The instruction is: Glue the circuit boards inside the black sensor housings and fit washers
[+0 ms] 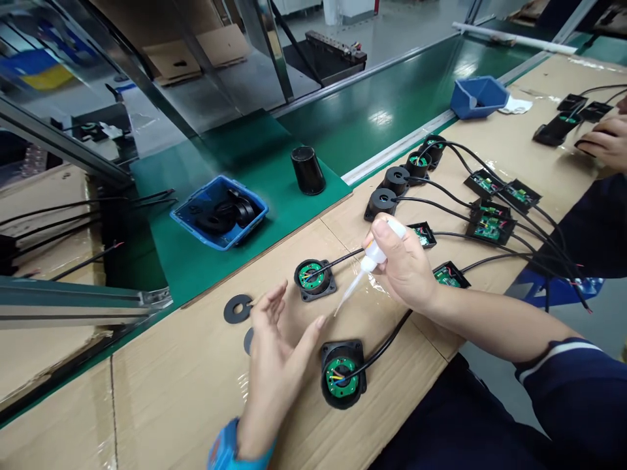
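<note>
My right hand point(404, 267) grips a white squeeze bottle point(377, 251), its thin nozzle pointing down and left. The nozzle tip is close to the thumb of my left hand point(279, 352), which is spread with nothing in it. Just right of that hand sits a round black housing point(343, 373) with a green circuit board, coloured wires and a black cable. A similar housing point(313, 277) lies farther back, its cable running behind the bottle. Beside my left fingers is a flat black ring point(238, 309); a second disc point(249, 341) is partly hidden by the hand.
A blue bin point(220, 212) with black parts and a black cup point(308, 170) stand on the green mat. Several capped housings point(382, 201) and small boxes with circuit boards point(490, 225) lie right, joined by cables. Another person's hand point(607, 140) is at the far right near a blue bin point(477, 98).
</note>
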A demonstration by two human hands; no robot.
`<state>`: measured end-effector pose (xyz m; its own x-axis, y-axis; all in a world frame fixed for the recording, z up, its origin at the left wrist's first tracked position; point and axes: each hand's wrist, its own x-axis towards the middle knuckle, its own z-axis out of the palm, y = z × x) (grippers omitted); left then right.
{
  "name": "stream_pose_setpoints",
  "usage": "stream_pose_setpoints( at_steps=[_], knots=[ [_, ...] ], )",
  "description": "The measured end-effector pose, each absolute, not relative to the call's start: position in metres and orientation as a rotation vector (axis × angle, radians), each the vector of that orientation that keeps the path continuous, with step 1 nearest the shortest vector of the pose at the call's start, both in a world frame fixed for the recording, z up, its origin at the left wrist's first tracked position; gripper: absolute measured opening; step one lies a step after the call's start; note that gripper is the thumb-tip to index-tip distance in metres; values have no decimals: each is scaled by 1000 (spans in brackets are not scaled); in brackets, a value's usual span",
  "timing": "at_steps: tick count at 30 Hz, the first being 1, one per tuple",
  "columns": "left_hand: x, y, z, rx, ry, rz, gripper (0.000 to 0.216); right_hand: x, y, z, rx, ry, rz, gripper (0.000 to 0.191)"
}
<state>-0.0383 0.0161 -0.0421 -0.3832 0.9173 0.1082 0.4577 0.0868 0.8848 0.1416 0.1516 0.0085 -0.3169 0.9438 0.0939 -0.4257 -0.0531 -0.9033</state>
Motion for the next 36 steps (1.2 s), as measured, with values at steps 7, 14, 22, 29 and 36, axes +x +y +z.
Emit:
stream_pose_setpoints(
  at_steps=[7,14,22,29,36],
  knots=[
    [-36,63,-49,1495,1904,1144,46,138,164,5,-700,-1176,1495,51],
    [-34,34,-28,2113,2014,1191,41,143,158,2,-597,-1323,1388,40],
    [-29,33,-18,2179,1937,1231,46,152,151,3,-489,-1471,1316,22],
    [-28,30,-14,2133,1986,1173,43,153,150,4,-421,-1563,1292,17],
    [-28,31,-12,2144,1986,1150,41,156,152,9,-433,-1643,1219,21]
  ],
)
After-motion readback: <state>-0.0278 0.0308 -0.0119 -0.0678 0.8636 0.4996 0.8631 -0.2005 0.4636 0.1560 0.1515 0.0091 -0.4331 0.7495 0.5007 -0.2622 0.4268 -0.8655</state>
